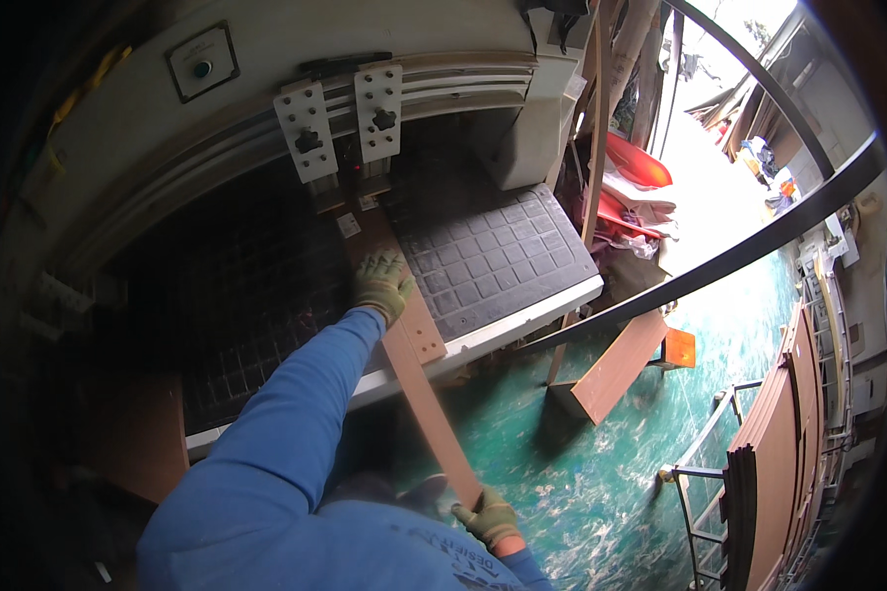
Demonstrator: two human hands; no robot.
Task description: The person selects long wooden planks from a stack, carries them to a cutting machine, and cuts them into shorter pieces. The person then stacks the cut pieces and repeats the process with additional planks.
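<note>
Nearest, the right hand (491, 519) is closed around the near end of a narrow brown strip (434, 419); if that grip slackens, the overhanging length could tip toward the green floor (581, 492), since nothing else is seen propping it there. A sideways pull at that end could also swing the strip askew against the wider drilled plank (421, 320) beside it at the white front edge (522, 317). Farther in, the left hand (381, 284) lies palm down on the plank, fingers extended, apparently pressing rather than grasping; too light a pressure could let the wood slide on the ribbed black bed (493, 246). Reaching much farther would bring those fingers near the bolted metal plates (379, 103), where a pinch seems the likeliest harm. The strip stretches from the right hand up toward the left hand, between the two; whether it continues beneath the plank cannot be told. The plank rests on the bed under the left hand, its far, white-labelled end reaching toward the plates.
</note>
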